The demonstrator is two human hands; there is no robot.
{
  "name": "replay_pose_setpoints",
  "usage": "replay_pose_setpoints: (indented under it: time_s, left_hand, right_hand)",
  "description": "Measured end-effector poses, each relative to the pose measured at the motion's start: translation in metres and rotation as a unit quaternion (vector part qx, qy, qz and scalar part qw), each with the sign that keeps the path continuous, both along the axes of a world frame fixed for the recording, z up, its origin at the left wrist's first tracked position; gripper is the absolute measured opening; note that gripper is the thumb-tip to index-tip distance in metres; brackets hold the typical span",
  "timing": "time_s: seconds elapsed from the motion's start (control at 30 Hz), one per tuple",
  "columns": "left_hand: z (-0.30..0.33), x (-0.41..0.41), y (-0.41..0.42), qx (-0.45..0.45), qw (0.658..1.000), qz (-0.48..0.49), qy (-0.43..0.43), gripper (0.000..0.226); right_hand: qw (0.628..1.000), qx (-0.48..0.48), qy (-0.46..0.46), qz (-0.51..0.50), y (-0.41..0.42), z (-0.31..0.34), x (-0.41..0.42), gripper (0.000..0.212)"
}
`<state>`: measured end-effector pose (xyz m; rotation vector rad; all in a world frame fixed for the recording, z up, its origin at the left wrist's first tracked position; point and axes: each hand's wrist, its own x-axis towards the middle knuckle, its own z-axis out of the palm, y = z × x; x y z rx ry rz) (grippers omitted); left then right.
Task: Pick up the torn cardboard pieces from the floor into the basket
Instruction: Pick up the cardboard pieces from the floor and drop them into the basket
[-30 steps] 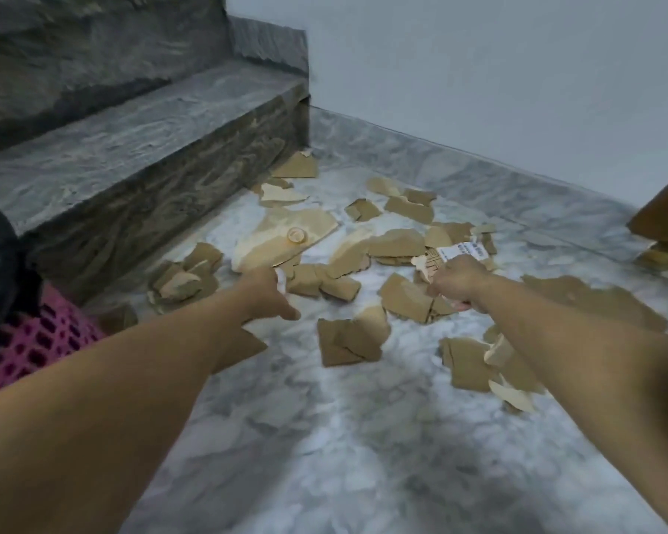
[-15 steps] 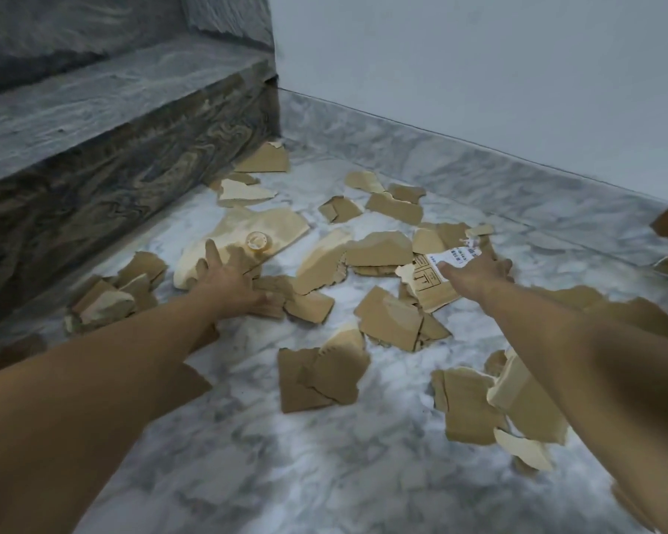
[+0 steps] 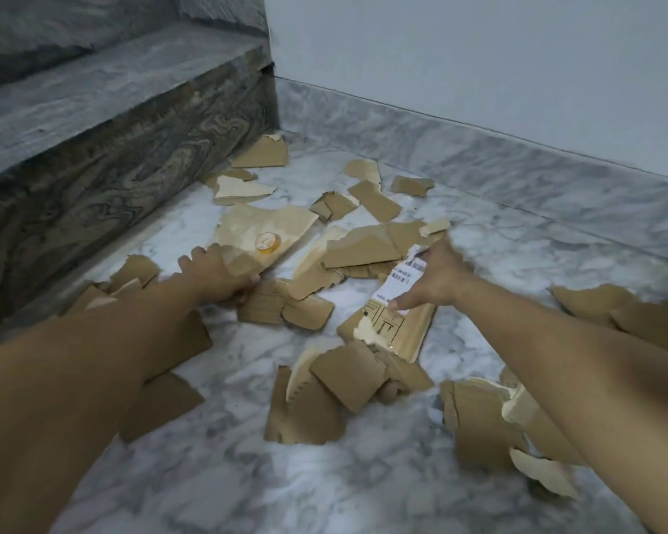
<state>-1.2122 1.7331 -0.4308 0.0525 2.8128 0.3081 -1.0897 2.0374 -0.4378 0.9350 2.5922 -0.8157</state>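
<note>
On the floor (image 3: 363,475), left hand (image 3: 213,273) grips the large piece (image 3: 263,233); right hand (image 3: 432,279) pinches the labelled piece (image 3: 394,321). Overlapping scraps may slip loose.

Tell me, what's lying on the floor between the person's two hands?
In the head view, overlapping torn cardboard pieces fill the stretch between the left hand and the right hand.

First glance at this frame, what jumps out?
Torn cardboard pieces litter the marble floor at the foot of a stone step. The left hand grips the big piece with a round sticker at centre left; the right hand holds a piece with a white label.
</note>
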Motion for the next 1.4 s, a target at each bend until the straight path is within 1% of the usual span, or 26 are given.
replay_pose_setpoints:
  time_s: [0.03,0.13,0.2,0.23,0.27,0.3,0.33,0.37,0.43,0.47,0.5,0.53,0.57,0.6,0.63,0.67,0.73,0.8,0.87,0.9,1.0,1.07,1.17,1.23,1.3,1.4]
  left_hand:
    - [-0.002,0.002,0.002,-0.010,1.000,-0.006,-0.009,0.096]
    - [-0.003,0.004,0.008,0.008,1.000,0.004,-0.004,0.087]
    - [-0.004,0.004,0.010,0.047,0.999,0.022,-0.002,0.077]
    - [-0.004,0.006,0.012,0.055,0.998,0.015,-0.004,0.074]
    - [-0.005,0.009,0.013,0.051,0.999,0.003,0.000,0.070]
    - [-0.007,0.012,0.014,0.046,0.999,-0.004,0.010,0.068]
    - [-0.008,0.015,0.016,0.050,0.999,-0.003,0.021,0.071]
    - [-0.007,0.016,0.018,0.066,0.997,0.005,0.025,0.077]
    - [-0.004,0.020,0.022,0.116,0.993,0.028,-0.007,0.099]
    - [-0.001,0.022,0.025,0.131,0.990,0.031,-0.029,0.111]
    - [0.001,0.025,0.027,0.134,0.990,0.024,-0.047,0.119]
    - [0.003,0.029,0.029,0.123,0.991,0.009,-0.057,0.124]
    - [0.003,0.034,0.031,0.108,0.992,-0.008,-0.063,0.125]
    - [0.003,0.040,0.034,0.095,0.993,-0.020,-0.065,0.126]
    - [0.003,0.046,0.035,0.087,0.993,-0.026,-0.069,0.125]
    - [0.002,0.052,0.036,0.086,0.993,-0.026,-0.075,0.123]
    - [0.002,0.062,0.037,0.094,0.992,-0.014,-0.079,0.112]
    - [0.004,0.072,0.041,0.068,0.994,-0.010,-0.079,0.110]
    - [0.006,0.080,0.049,0.012,0.997,-0.013,-0.075,0.114]
    - [0.005,0.084,0.053,0.002,0.997,-0.010,-0.076,0.116]
    - [0.003,0.097,0.061,0.027,0.995,0.026,-0.091,0.124]
    - [0.005,0.104,0.058,0.043,0.994,0.051,-0.091,0.121]
    - [0.010,0.108,0.050,0.129,0.985,0.086,-0.081,0.101]
    - [0.013,0.108,0.044,0.190,0.973,0.109,-0.073,0.086]
    - [0.018,0.111,0.040,0.248,0.955,0.134,-0.091,0.069]
    - [0.023,0.116,0.035,0.319,0.924,0.152,-0.144,0.037]
  right_hand:
    - [1.000,-0.003,-0.009,0.010,-0.004,0.002,0.000,0.146]
    - [0.999,0.013,-0.019,0.027,-0.011,0.014,0.003,0.118]
    - [0.998,0.020,-0.021,0.053,-0.012,0.019,0.005,0.114]
    - [0.997,0.017,-0.027,0.072,-0.011,0.021,0.005,0.110]
    - [0.996,0.000,-0.033,0.086,-0.010,0.023,0.006,0.101]
    - [0.995,-0.021,-0.035,0.094,-0.008,0.024,0.006,0.082]
    - [0.994,-0.045,-0.027,0.093,-0.008,0.028,0.008,0.059]
    - [0.994,-0.062,-0.015,0.085,-0.007,0.031,0.008,0.043]
    - [0.996,-0.080,0.032,0.013,-0.006,0.033,0.004,0.032]
    - [0.994,-0.084,0.054,-0.034,-0.004,0.033,0.000,0.033]
    - [0.990,-0.095,0.069,-0.078,-0.004,0.032,-0.005,0.045]
    - [0.985,-0.110,0.076,-0.108,-0.002,0.028,-0.010,0.064]
    - [0.984,-0.113,0.075,-0.114,-0.001,0.022,-0.015,0.080]
    - [0.986,-0.106,0.067,-0.108,0.001,0.017,-0.019,0.091]
    - [0.990,-0.092,0.053,-0.096,-0.003,0.016,-0.019,0.096]
    - [0.993,-0.074,0.038,-0.080,-0.007,0.016,-0.018,0.094]
    - [0.996,-0.070,0.029,-0.056,-0.013,0.018,-0.018,0.072]
    - [0.989,-0.131,0.036,-0.050,-0.018,0.019,-0.019,0.050]
    - [0.985,-0.162,0.033,-0.042,-0.025,0.021,-0.016,0.043]
    - [0.984,-0.170,0.027,-0.035,-0.029,0.023,-0.015,0.039]
    - [0.980,-0.196,0.035,-0.022,-0.041,0.032,-0.008,0.026]
    - [0.976,-0.212,0.044,-0.030,-0.044,0.037,-0.004,0.024]
    - [0.966,-0.233,0.090,-0.069,-0.038,0.044,0.003,0.031]
    - [0.953,-0.248,0.132,-0.111,-0.025,0.052,0.007,0.029]
    - [0.935,-0.271,0.164,-0.161,-0.011,0.060,0.013,0.030]
    - [0.900,-0.315,0.206,-0.218,0.010,0.067,0.026,0.036]
